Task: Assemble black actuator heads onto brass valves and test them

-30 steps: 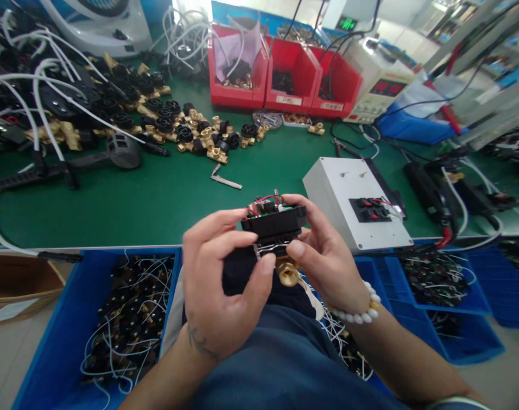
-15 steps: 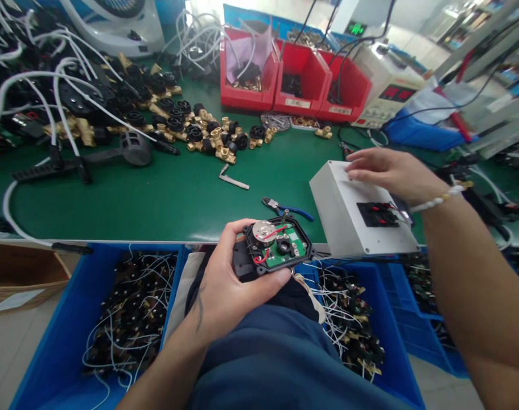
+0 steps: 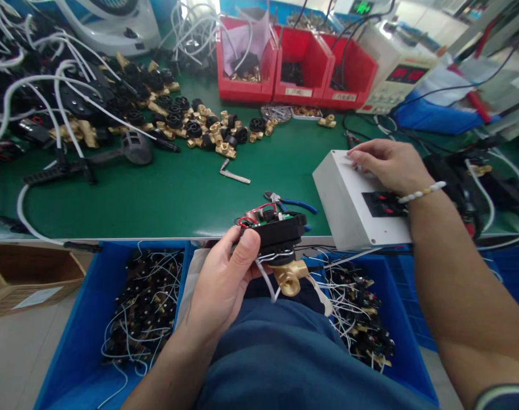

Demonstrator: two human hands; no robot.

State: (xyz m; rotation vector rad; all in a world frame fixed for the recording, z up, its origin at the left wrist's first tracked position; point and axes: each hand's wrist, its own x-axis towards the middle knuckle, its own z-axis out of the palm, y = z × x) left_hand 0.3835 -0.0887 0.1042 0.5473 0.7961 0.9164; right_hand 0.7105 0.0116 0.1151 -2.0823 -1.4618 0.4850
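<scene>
My left hand (image 3: pixel 225 279) is closed around a motorized valve with an open black housing (image 3: pixel 279 234). Its circuit board and red wires face up and away. A brass valve body (image 3: pixel 290 276) sticks out underneath, and a white cable hangs from it. My right hand (image 3: pixel 387 162) rests at the far end of a light grey box (image 3: pixel 342 202), thumb and fingers pinched at its upper face. Whatever is between those fingertips is hidden. Black terminal clips (image 3: pixel 381 204) sit on the box near my wrist. Blue-handled cutters (image 3: pixel 296 204) lie just beyond the valve.
Brass valve fittings (image 3: pixel 217 134) pile up at the back left near cables. Red bins (image 3: pixel 300 68) and a power supply (image 3: pixel 396 74) stand behind. A small metal tool (image 3: pixel 235 176) lies mid-table. Blue crates (image 3: pixel 82 336) with wired parts sit below the table edge.
My left hand has tilted the valve, so the board is now seen edge-on and the brass body shows below. My right hand stays at the box, its fingers drawn closer together.
</scene>
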